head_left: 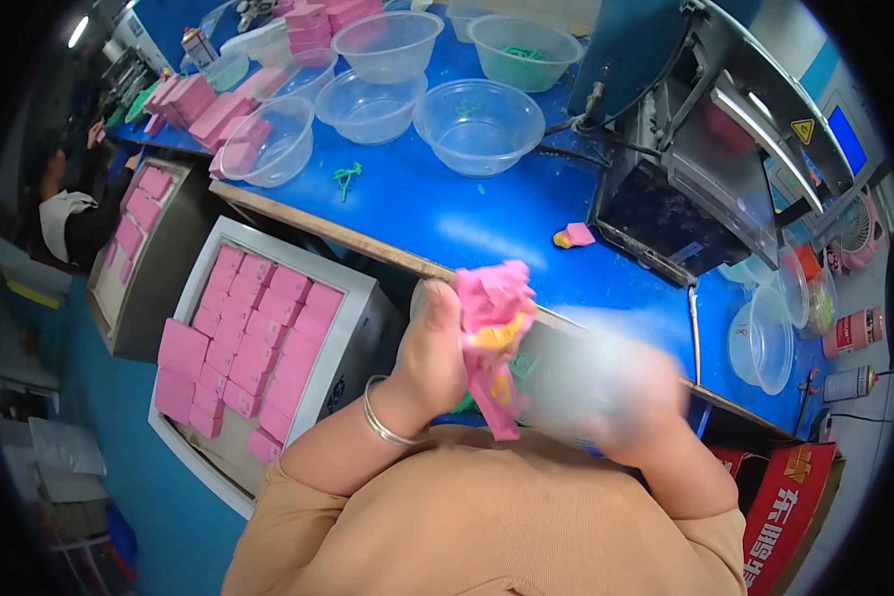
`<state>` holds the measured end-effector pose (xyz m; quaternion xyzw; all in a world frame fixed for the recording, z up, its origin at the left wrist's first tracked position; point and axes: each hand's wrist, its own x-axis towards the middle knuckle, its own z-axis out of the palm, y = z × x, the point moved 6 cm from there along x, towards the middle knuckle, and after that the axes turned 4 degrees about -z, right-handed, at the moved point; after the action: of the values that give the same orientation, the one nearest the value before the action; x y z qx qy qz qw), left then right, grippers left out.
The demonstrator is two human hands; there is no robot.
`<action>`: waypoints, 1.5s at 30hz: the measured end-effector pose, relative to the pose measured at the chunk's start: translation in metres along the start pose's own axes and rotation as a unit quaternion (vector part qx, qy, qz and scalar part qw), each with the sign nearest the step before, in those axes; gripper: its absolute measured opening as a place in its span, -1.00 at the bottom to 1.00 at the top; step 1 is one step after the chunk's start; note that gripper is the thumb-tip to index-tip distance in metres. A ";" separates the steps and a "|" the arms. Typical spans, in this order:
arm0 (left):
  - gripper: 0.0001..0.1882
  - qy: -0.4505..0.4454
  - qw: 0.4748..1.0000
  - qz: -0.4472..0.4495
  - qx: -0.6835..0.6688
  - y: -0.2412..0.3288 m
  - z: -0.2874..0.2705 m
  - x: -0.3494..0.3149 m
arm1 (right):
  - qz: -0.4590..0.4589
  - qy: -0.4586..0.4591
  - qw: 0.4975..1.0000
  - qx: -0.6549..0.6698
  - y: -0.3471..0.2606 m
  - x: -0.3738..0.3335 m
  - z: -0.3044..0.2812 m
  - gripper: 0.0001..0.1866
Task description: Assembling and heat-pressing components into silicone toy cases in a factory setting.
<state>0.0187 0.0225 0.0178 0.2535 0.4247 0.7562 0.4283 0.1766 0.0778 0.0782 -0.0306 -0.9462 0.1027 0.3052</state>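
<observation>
Left grip (433, 348) clasps a pink-and-yellow lump (495, 298) near the blue desk (417, 214). Right grip (648, 402) is blurred; its hold cannot be told.

Workbench (397, 209) with saturated blue top, running slantwise from upper left to lower right; front edge (308, 223) bare wood, worn-looking. Pale glare on the surface near its middle. Space beneath it dark. Floor (139, 397) blue-green, smooth, visible at left. Two low open-topped cabinets there: nearer cabinet (368, 323) pale-rimmed, standing close to the bench front; farther cabinet (159, 268) with grey-brown side, near the bench's far end. Right side: pale wall (879, 437), curved by the lens. Upper left corner dim; one bright strip light (77, 32), tilted. Lower left margin shadowy, contents hard to make out.
</observation>
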 end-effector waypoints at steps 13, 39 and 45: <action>-0.07 -0.030 0.996 -0.036 0.080 -0.010 -0.006 0.002 | 0.155 -0.005 0.970 0.187 0.023 0.006 -0.004 -0.69; 0.12 -0.134 0.989 -0.042 0.035 0.010 -0.015 -0.002 | 0.412 0.003 0.900 -0.142 0.083 -0.043 -0.027 -0.78; 0.14 -0.127 0.988 -0.033 0.081 0.016 -0.002 -0.004 | 0.141 0.069 0.949 -0.272 0.056 -0.004 -0.008 -0.61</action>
<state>0.0122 0.0135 0.0308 0.3674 0.4352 0.6661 0.4816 0.1845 0.1339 0.0706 -0.2525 -0.9009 -0.1191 0.3324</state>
